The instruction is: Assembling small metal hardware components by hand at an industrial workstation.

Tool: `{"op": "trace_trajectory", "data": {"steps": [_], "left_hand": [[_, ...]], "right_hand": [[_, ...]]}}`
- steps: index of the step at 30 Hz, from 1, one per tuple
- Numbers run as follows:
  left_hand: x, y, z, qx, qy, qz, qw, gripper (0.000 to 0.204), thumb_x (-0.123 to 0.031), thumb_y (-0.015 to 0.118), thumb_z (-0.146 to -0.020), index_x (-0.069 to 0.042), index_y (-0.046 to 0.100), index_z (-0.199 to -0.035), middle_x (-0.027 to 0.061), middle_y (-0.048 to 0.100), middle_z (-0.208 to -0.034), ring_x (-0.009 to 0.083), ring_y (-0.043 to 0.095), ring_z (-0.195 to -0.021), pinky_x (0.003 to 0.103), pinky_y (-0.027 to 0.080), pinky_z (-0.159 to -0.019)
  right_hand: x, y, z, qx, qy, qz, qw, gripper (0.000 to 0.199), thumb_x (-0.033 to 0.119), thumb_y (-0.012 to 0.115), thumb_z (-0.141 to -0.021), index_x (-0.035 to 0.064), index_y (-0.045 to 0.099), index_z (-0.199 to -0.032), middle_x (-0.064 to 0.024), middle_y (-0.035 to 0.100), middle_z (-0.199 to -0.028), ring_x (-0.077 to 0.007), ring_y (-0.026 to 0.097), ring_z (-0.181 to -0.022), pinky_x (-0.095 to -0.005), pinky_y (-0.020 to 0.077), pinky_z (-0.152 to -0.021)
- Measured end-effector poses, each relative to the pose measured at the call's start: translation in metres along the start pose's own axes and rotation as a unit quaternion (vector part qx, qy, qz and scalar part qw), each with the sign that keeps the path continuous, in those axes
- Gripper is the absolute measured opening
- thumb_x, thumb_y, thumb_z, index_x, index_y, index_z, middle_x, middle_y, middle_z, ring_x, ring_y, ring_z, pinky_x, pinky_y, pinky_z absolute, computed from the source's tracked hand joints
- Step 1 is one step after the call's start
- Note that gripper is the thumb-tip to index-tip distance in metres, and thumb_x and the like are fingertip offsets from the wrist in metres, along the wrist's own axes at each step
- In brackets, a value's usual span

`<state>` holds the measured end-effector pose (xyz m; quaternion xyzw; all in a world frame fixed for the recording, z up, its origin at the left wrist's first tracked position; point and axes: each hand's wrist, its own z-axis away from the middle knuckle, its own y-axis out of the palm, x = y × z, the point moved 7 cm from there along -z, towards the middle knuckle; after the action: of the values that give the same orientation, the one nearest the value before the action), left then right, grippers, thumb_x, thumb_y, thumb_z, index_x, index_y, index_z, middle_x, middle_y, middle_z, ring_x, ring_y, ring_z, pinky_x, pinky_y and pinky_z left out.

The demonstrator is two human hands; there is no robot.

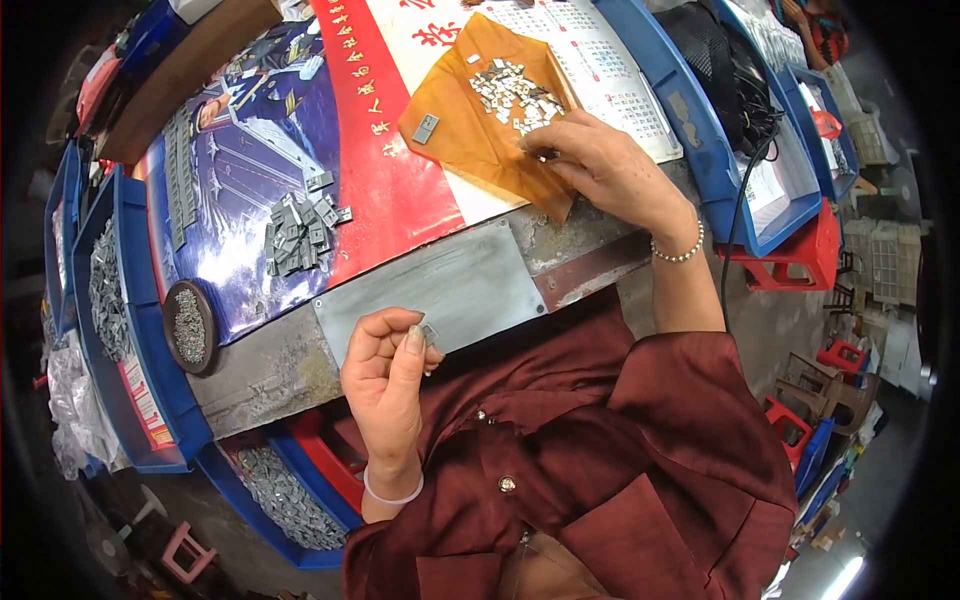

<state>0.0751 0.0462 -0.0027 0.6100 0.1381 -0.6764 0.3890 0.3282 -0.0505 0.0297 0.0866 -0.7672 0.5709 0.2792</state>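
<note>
My left hand (388,385) is raised over the front edge of the bench, thumb and fingers closed on a small grey piece (430,334), partly hidden by the fingertips. My right hand (625,178) reaches over an orange translucent sheet (455,105), its thumb and fingers pinched together beside a heap of tiny white pieces (508,90). Whatever lies between those fingertips is too small to make out. One grey rectangular piece (425,128) rests on the sheet's left corner. Below it to the left, a pile of grey rectangular pieces (298,232) lies on a printed poster (350,150).
A metal plate (430,285) is fixed along the bench's front edge. A round dark dish (190,325) of tiny metal bits stands at left, by a blue tray (148,400) holding grey pieces. Another blue tray (270,500) sits lower. At right, a cable hangs over a blue bin (690,130).
</note>
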Motion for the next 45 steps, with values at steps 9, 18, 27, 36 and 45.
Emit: {"op": "trace_trajectory", "data": {"steps": [9,18,27,36,45], "left_hand": [[-0.007,0.008,-0.005,-0.005,-0.011,-0.027,1.000,0.014,-0.002,0.054,-0.091,0.001,0.055,-0.105,0.0019,0.059,-0.076,0.0062,0.054,-0.066,0.019,0.043,-0.062],[-0.007,0.007,0.009,0.020,-0.031,0.001,0.999,0.014,-0.005,0.054,-0.092,0.000,0.056,-0.105,0.0041,0.061,-0.083,0.0096,0.056,-0.069,0.021,0.044,-0.062],[-0.015,0.015,0.008,0.022,-0.016,-0.013,1.000,0.013,-0.008,0.056,-0.093,-0.002,0.059,-0.105,-0.0001,0.060,-0.081,0.0053,0.055,-0.067,0.018,0.044,-0.062],[-0.028,-0.004,0.016,-0.043,0.099,-0.140,0.984,0.009,-0.003,0.055,-0.091,0.003,0.058,-0.096,0.0040,0.062,-0.074,0.0075,0.058,-0.066,0.022,0.047,-0.059],[-0.023,-0.013,0.018,-0.038,0.089,-0.181,0.979,0.010,-0.005,0.057,-0.091,0.002,0.059,-0.098,0.0025,0.061,-0.074,0.0051,0.056,-0.065,0.019,0.044,-0.058]], "right_hand": [[0.002,-0.015,-0.008,-0.020,-0.038,0.022,0.999,0.023,0.000,0.060,-0.077,0.0075,0.062,-0.099,-0.0117,0.060,-0.090,-0.0304,0.059,-0.082,-0.0353,0.0481,-0.074],[0.001,0.000,0.001,-0.018,-0.020,-0.024,0.999,0.024,0.004,0.063,-0.078,0.0060,0.059,-0.101,-0.0124,0.058,-0.089,-0.0316,0.057,-0.088,-0.0380,0.0469,-0.078],[0.080,0.011,0.014,-0.037,0.063,-0.408,0.910,0.012,0.000,0.065,-0.083,0.0005,0.059,-0.093,-0.0035,0.062,-0.088,-0.0094,0.058,-0.088,-0.0253,0.0469,-0.077],[0.121,0.074,0.019,0.018,0.070,-0.541,0.838,0.018,0.001,0.066,-0.083,0.0027,0.056,-0.099,-0.0021,0.058,-0.094,-0.0091,0.055,-0.089,-0.0263,0.0460,-0.082],[0.126,0.089,0.017,-0.016,0.136,-0.646,0.751,0.017,-0.005,0.065,-0.081,0.0036,0.053,-0.091,-0.0007,0.057,-0.086,-0.0064,0.055,-0.080,-0.0220,0.0466,-0.071]]}}
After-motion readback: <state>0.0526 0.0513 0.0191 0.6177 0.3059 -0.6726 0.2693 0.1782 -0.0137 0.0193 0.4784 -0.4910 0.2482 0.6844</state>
